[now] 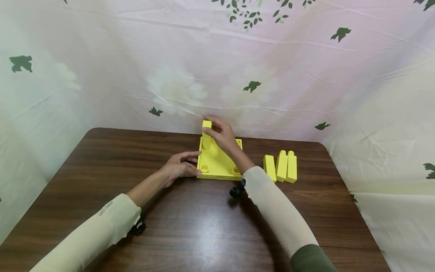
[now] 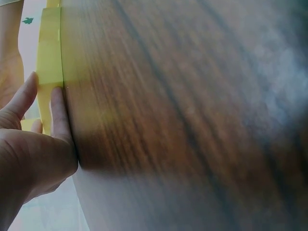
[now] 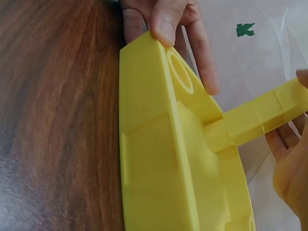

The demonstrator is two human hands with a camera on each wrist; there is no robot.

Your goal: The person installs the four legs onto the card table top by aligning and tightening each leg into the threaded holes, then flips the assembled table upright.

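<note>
Toward eight o'clock I spot small dark lettering (image 1: pixel 105 208) near the cuff of the pale left sleeve (image 1: pixel 90 232); its first word looks like "Let's", the rest too blurred. Small marks (image 3: pixel 282 97) on the yellow post (image 3: pixel 250 118), at three o'clock in the right wrist view, and one on the yellow board (image 3: pixel 149 149), near the dial's centre, are too faint to read.

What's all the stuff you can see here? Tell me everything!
board: one, yellow, on the table
round sockets: at least two, yellow, at board corners
standing post: one, yellow, at the board's far left corner
loose posts: three, yellow, right of the board
table: one, brown, under everything
cloth: number unclear, pale with green prints, around the table
black devices: two, black, at the wrists
sleeves: two, pale, right one partly green, on the arms
left hand: one, touching the board
right hand: one, holding the standing post
</note>
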